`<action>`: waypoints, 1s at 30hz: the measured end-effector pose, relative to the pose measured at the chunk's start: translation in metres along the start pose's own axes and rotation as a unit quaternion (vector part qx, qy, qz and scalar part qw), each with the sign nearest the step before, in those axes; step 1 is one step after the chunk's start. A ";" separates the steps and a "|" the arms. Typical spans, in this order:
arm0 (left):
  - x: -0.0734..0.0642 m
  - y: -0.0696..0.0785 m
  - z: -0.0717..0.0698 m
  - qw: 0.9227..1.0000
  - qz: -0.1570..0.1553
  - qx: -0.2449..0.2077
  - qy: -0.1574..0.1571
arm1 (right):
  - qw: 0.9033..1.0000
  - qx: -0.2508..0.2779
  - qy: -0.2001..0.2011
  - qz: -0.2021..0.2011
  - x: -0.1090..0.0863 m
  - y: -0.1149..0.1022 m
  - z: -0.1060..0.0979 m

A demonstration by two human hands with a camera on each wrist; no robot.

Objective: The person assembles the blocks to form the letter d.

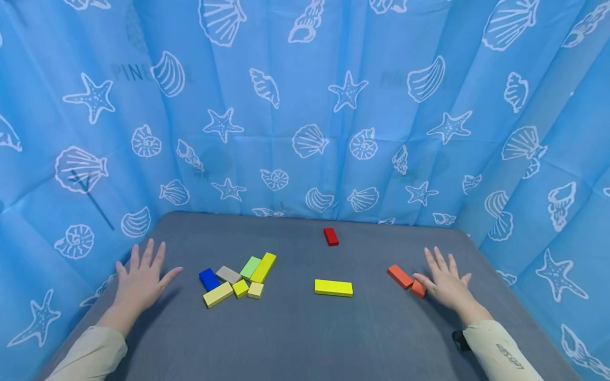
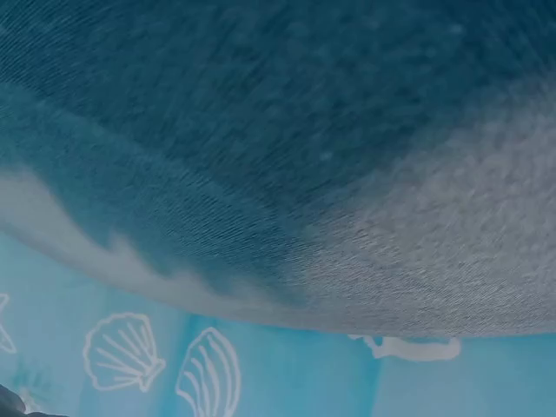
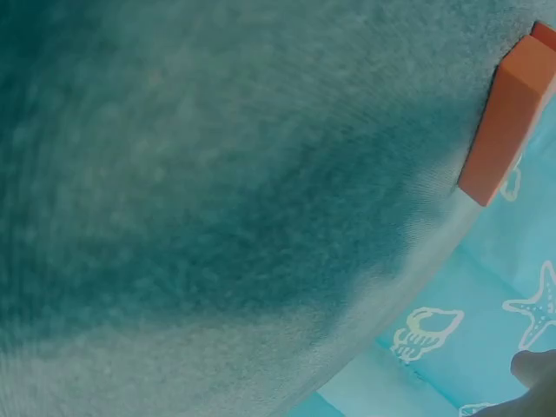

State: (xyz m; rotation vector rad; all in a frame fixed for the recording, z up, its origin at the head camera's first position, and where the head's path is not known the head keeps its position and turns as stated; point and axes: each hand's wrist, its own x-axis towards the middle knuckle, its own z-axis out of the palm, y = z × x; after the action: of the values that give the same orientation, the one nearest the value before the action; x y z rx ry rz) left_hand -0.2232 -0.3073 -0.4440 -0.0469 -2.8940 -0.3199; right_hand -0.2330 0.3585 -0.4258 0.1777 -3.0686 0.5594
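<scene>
My left hand [image 1: 142, 280] is held with fingers spread at the left of the table, holding nothing. Nearest to it is a blue block [image 1: 209, 279], in a cluster with a grey block [image 1: 228, 274], a light green block [image 1: 250, 268], a long yellow block [image 1: 263, 268], a pale yellow block [image 1: 218, 295] and two small yellowish blocks. On the right my right hand [image 1: 447, 283], also spread and holding nothing, is beside a small orange block [image 1: 418, 289] and a longer orange block [image 1: 400, 276]. In the right wrist view, an orange block [image 3: 508, 122] appears at the right edge.
A yellow block [image 1: 333, 288] lies at the middle of the grey table [image 1: 295, 338], with a red block [image 1: 331, 236] farther back. A blue curtain [image 1: 305, 174] with shell and starfish prints surrounds the table's back and sides.
</scene>
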 end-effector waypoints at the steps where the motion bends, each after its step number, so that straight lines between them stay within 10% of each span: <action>1: 0.000 -0.001 0.001 1.000 -0.002 0.001 0.000 | 1.000 0.001 0.000 0.000 0.000 0.000 0.000; 12: 0.001 0.023 0.002 0.998 0.033 -0.045 -0.035 | 0.998 0.067 -0.010 -0.006 0.003 -0.018 0.004; 30: 0.021 0.119 0.034 0.965 0.235 -0.035 -0.107 | 0.964 0.232 -0.055 -0.120 0.003 -0.061 0.026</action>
State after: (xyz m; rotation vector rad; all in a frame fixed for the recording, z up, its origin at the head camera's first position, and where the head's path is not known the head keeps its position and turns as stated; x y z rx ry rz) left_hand -0.2441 -0.1839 -0.4460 -0.8108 -2.9539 -0.3436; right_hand -0.2287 0.2923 -0.4283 0.5950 -2.8917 1.2762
